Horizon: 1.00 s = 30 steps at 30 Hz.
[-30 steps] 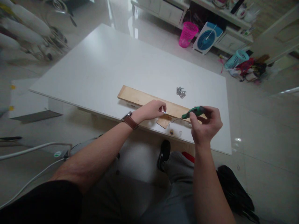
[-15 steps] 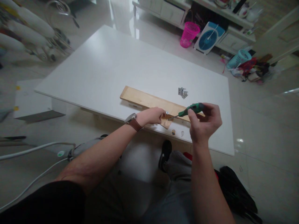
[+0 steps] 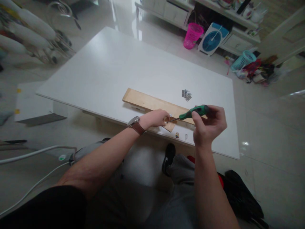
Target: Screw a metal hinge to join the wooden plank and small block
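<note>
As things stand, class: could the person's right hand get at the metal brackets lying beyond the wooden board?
Probably yes. The metal brackets lie in the open on the table just beyond the wooden board, nothing standing between. But the right hand is full: its fingers grip the green screwdriver.

I count one long wooden board on one white table. At the board's near edge: two hands, my left hand and right hand, one screwdriver, one small wood offcut and two tiny bits. Just beyond the board is one heap of hinges, too tangled to count. Far beyond it are two baskets, a pink basket and a teal basket, and one fan.
</note>
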Available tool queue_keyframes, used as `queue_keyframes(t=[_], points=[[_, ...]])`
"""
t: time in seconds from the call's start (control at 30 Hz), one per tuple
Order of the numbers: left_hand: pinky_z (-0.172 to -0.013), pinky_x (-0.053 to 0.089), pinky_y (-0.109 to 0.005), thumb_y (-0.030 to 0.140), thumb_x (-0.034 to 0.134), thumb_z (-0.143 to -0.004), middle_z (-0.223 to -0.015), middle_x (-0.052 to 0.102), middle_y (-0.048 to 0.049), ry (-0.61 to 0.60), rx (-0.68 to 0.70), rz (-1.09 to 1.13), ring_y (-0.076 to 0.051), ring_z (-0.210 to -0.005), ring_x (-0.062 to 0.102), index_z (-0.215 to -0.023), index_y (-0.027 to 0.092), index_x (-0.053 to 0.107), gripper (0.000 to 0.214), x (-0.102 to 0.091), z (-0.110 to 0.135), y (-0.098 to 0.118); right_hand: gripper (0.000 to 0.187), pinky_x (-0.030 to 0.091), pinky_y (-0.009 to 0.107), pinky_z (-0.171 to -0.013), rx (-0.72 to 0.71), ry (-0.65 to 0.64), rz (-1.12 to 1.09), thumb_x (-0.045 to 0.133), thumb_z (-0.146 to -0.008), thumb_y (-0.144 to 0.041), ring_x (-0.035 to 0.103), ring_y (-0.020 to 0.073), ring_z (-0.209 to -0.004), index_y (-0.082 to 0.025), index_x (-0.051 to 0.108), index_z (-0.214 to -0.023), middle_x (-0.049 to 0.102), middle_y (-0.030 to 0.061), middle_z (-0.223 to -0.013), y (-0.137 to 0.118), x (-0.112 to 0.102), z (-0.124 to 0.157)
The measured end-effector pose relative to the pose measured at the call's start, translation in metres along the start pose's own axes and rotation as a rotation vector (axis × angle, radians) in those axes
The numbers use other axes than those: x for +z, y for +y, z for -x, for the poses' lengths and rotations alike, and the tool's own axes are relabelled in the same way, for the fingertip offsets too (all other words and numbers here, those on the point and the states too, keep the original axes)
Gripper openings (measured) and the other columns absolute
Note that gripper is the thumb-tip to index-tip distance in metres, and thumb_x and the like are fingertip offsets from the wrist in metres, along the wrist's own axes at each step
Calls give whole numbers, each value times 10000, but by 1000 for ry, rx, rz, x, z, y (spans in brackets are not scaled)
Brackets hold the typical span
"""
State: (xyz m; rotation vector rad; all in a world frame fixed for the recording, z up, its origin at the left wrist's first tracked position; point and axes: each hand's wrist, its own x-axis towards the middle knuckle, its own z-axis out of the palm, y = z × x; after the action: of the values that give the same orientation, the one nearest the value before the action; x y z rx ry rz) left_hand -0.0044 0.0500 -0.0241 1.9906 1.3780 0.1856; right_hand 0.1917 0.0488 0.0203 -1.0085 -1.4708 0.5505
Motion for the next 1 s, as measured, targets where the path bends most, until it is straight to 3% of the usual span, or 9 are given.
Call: queue_keyframes(t=[0.6,1.0], points=[[-787,532,-286,58,759,-832,-851,829,-82,18,30,22,-185,-760,738,-1058,162,884,278,2,-1,-1,313,647,282,-609,12,-22,17,808,-758,-328,714,157,-776,-252,630,-1004,669,-32,-865,-3,2,3],[-774,523,-295,52,748,-851,-877,834,-108,32,38,14,-199,-788,746,-964,141,882,197,1,0,1,292,629,259,-587,-7,-21,8,810,-751,-305,704,143,-756,-248,639,-982,667,-40,-849,-2,2,2]])
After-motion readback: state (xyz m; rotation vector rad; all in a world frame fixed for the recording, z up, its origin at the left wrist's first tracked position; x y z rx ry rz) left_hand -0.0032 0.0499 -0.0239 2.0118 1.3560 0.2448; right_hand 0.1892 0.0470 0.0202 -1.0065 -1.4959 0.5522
